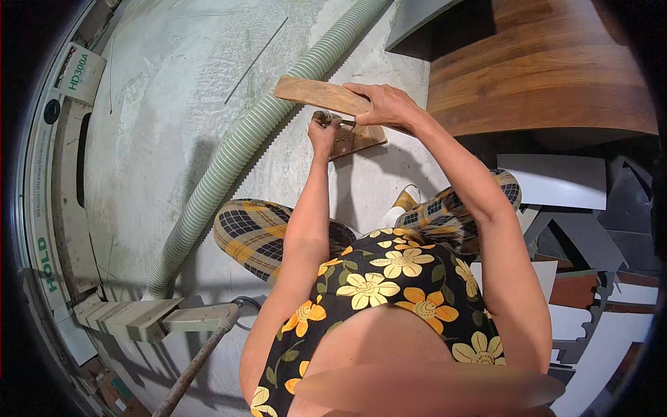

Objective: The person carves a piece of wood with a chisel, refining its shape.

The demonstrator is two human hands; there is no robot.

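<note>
My right hand [390, 105] grips one end of a short, thick wooden block [323, 94], its free end pointing left over the hose. Below and left of it, my left hand [324, 134] is closed around a small dark object [322, 117], possibly metal; its kind is too small to make out. A brown wooden board [358, 142] lies low beneath both hands, partly hidden by them. The block is held above this board, close over my left hand.
A ribbed green hose [236, 149] runs diagonally across the concrete floor. A thin rod [256, 61] lies beyond it. At right stand a large wood-grain panel [535, 69] and scattered white offcuts [559, 177]. A machine frame [42, 181] lines the left, near a pole [194, 372].
</note>
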